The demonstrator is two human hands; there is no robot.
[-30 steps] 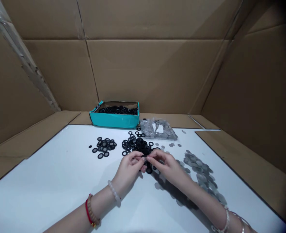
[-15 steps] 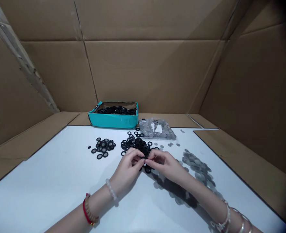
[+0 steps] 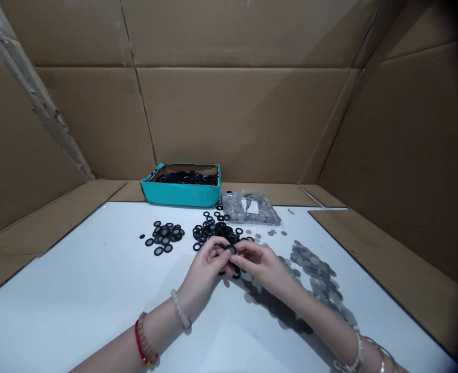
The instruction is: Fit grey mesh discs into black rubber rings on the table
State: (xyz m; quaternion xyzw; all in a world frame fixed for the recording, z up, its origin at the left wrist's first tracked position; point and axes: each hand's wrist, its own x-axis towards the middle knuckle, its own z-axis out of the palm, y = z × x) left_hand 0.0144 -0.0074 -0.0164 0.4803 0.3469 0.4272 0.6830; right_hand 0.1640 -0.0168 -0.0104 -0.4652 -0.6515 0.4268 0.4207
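Observation:
Between the fingertips of both hands is a black ring (image 3: 232, 249) with a greyish centre, its face tilted toward me. My left hand (image 3: 209, 260) pinches it from the left, thumb on its face. From the other side my right hand (image 3: 262, 261) closes its thumb and fingers at the ring's right edge, partly hidden. Just beyond and beneath the fingers lies a heap of black rings (image 3: 217, 230). To the left is a smaller group of black rings with grey mesh-like centres (image 3: 166, 234). Thin grey discs (image 3: 314, 263) spread over the table right of my right hand.
A turquoise box (image 3: 180, 194) full of black rings stands at the back of the white table (image 3: 97, 290). Beside it lies a clear plastic bag (image 3: 248, 208) of grey discs with a white label. Cardboard walls (image 3: 229, 119) enclose the back and sides.
The ring between my fingertips has turned, so its face with the grey centre now shows. My left thumb has shifted onto it. Both hands stay in nearly the same place.

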